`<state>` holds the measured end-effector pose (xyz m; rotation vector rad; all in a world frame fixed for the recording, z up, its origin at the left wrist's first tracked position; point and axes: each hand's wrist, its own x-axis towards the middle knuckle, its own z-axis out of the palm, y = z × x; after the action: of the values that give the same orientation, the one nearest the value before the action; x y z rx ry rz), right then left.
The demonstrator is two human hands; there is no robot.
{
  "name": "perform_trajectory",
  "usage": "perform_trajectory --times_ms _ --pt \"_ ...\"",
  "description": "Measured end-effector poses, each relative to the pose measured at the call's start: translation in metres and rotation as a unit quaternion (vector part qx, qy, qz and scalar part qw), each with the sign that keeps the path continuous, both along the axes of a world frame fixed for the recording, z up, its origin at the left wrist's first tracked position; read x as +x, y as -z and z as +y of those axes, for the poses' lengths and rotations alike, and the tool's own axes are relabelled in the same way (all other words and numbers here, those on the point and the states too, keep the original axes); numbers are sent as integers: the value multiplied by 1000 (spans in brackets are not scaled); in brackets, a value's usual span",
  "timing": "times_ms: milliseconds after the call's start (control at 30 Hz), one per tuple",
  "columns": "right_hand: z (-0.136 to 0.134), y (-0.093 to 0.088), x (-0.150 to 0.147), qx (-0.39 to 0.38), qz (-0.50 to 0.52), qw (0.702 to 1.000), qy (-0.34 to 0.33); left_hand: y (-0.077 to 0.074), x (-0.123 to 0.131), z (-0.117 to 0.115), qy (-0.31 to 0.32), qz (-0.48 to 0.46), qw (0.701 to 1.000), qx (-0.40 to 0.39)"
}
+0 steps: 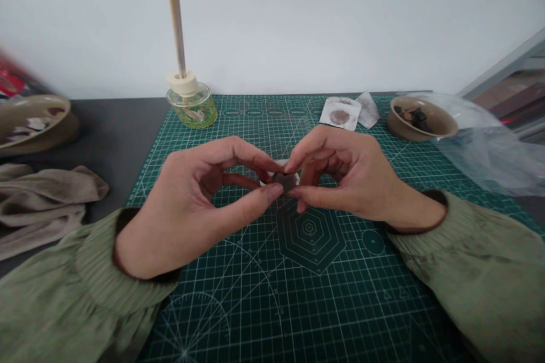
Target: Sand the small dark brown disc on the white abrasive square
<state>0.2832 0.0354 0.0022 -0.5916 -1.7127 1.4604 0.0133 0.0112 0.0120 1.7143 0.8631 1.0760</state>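
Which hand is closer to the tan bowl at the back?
Right. The right hand is in front of the bowl and left of it; the left hand is farther left.

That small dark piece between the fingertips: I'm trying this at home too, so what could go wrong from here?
The small dark piece is pinched only by the fingertips of the left hand and right hand, so it could slip and drop onto the green cutting mat, where it might be hard to spot. A careless reach across the mat could also tip the tall stick standing in the glass jar.
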Motion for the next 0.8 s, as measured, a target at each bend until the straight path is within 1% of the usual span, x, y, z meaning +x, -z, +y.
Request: perform_trajectory --times_ms 67,167,367,600,800 --pt "0 0 0 9 -11 1000 2 -1 0 1 -3 3 1000 -10" --pt "1 1 0 14 -18 1000 0 0 1 2 9 2 1000 -19" --pt "1 4 2 6 -18 1000 6 3 0 1 26 -14 999 -17" --pt "2 3 2 13 -11 1000 -2 2 2 0 27 -24 999 -18" --pt "2 4 2 4 -13 1000 -2 2 2 1 22 -23 999 -18"
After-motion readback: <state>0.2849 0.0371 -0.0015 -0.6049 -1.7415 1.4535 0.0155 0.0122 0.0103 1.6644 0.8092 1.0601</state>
